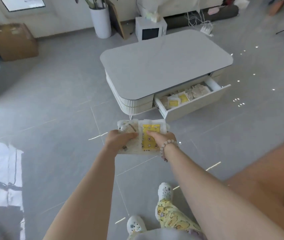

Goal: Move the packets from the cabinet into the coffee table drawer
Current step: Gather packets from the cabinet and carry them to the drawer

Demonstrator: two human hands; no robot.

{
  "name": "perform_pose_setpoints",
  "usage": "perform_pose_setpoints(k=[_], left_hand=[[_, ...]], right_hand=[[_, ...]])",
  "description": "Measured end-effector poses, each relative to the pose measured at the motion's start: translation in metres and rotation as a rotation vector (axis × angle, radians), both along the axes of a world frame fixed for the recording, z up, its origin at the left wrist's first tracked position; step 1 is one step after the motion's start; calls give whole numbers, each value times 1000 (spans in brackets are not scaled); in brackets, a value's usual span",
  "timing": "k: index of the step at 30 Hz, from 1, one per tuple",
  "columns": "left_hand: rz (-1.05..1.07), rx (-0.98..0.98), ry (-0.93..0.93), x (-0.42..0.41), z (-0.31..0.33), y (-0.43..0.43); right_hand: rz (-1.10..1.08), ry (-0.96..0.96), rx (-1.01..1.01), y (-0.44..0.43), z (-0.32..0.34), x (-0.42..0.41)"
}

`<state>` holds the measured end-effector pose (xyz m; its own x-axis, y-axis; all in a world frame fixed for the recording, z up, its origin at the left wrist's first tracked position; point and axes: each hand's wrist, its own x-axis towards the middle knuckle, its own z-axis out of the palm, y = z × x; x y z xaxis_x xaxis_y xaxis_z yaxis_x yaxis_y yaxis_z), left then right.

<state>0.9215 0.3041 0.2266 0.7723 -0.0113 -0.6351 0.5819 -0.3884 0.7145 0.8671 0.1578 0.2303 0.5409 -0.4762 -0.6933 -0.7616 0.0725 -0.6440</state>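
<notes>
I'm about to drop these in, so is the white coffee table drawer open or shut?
Open: the white drawer stands pulled out, yellow-and-white packets lying inside.

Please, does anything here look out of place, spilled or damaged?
Nothing looks spilled or damaged. Only the stored packets in the open drawer lie in a loose, overlapping heap. The left hand and right hand grip a bundle.

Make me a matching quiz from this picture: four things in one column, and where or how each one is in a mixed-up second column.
1 drawer
2 packet stack
3 cardboard box
4 bracelet

A worn on the right wrist
B held by left hand and right hand
C on the floor, far left
D pulled open, partly filled

Pairs: 1-D, 2-B, 3-C, 4-A
</notes>
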Motion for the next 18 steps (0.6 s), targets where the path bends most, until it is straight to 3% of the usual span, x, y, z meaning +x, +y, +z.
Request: perform_pose_setpoints(k=[18], left_hand=[[-331, 79, -71, 71, 15, -243]], right_hand=[[-366, -96, 48, -218, -9, 38]])
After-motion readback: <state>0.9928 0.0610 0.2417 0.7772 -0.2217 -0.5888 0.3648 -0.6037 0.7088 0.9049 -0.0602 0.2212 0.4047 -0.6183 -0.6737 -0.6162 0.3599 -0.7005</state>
